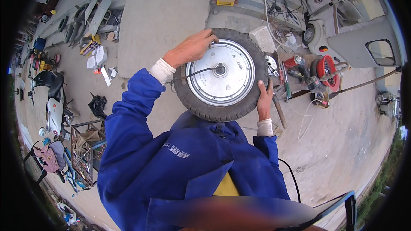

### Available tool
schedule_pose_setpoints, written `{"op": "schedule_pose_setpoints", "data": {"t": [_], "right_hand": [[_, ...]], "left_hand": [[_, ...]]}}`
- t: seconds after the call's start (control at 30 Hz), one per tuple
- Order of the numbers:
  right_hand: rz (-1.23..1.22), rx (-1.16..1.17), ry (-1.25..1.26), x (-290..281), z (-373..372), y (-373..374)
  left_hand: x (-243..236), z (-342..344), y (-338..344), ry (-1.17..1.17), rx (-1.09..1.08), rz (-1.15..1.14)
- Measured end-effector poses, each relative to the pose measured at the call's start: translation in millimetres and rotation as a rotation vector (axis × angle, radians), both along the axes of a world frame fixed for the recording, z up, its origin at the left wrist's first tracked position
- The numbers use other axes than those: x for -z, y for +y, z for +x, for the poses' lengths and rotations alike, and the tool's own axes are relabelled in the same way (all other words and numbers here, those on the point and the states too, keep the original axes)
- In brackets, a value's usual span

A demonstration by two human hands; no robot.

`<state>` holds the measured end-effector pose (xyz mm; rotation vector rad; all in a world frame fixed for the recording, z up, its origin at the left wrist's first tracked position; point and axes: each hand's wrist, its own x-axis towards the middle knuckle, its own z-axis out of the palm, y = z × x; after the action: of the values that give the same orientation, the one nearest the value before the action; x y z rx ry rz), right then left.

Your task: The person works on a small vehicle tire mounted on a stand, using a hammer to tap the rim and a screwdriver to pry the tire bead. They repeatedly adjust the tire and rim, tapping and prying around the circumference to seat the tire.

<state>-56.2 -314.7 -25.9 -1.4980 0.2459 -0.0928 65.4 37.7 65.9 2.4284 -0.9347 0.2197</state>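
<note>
A hub motor wheel [233, 75] with a silver metal face and a black rubber tyre [195, 103] is tilted up in front of my body. From the axle at its centre a black cable [199, 73] runs out to the left. My left hand [191, 50] is closed over the upper left of the tyre, fingers bent toward the rim. On the right side, my right hand [264, 100] grips the tyre's edge with the thumb up along the sidewall; its other fingers are partly hidden.
Right of the wheel lie a hammer [280, 113], a red spray can [293, 61], power tools [314, 84] and a red basin [327, 72]. A pale stone block [261, 39] sits behind. Left are a black bag [98, 105], a metal parts rack [88, 149] and a scooter [55, 113].
</note>
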Motion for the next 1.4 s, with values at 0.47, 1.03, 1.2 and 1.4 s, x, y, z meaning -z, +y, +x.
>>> {"op": "schedule_pose_setpoints", "data": {"t": [0.47, 1.03, 1.2, 1.4], "right_hand": [[-0.119, 0.074, 0.059, 6, -3, 1], [-0.122, 0.081, 0.157, 6, -1, -1], [-0.152, 0.147, 0.184, -17, -27, 22], [-0.252, 0.078, 0.142, -25, -26, 23]], "left_hand": [[15, -10, -11, 0.06, -0.168, -0.228], [60, 2, -47, 0.175, -0.369, -0.836], [55, 19, -57, 0.584, -0.351, -1.063], [66, 33, -20, 0.85, -0.016, -1.127]]}}
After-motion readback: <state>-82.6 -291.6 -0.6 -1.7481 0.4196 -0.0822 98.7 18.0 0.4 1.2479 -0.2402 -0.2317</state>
